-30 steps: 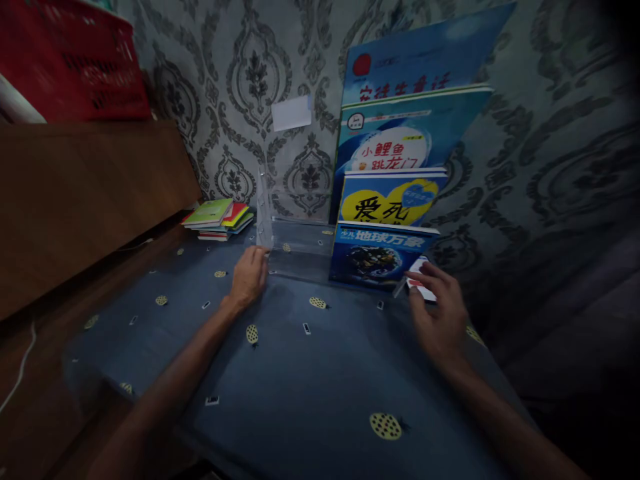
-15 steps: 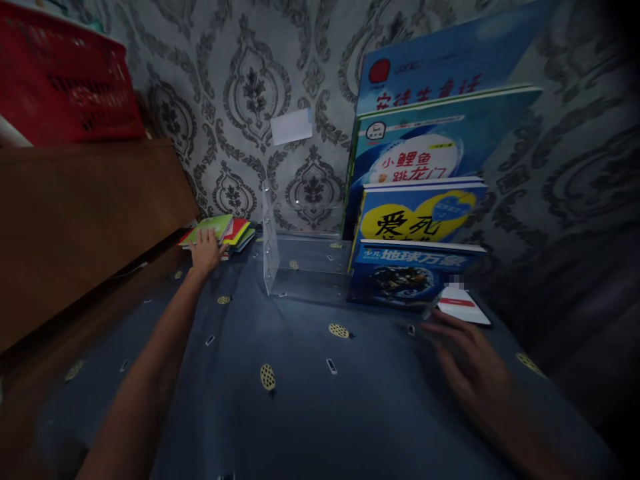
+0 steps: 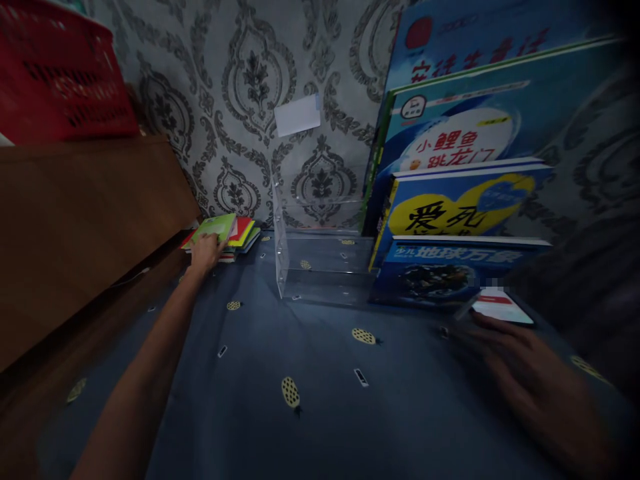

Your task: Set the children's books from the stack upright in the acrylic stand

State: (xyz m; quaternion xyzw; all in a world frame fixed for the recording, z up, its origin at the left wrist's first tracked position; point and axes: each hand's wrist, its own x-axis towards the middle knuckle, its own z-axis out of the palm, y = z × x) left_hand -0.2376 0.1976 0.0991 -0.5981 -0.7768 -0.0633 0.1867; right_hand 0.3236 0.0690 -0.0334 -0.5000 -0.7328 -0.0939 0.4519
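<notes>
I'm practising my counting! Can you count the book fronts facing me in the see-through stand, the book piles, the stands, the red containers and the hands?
Book fronts: 4
Book pile: 1
Clear stand: 1
Red container: 1
Hands: 2 (left hand, right hand)
Total: 9
</notes>
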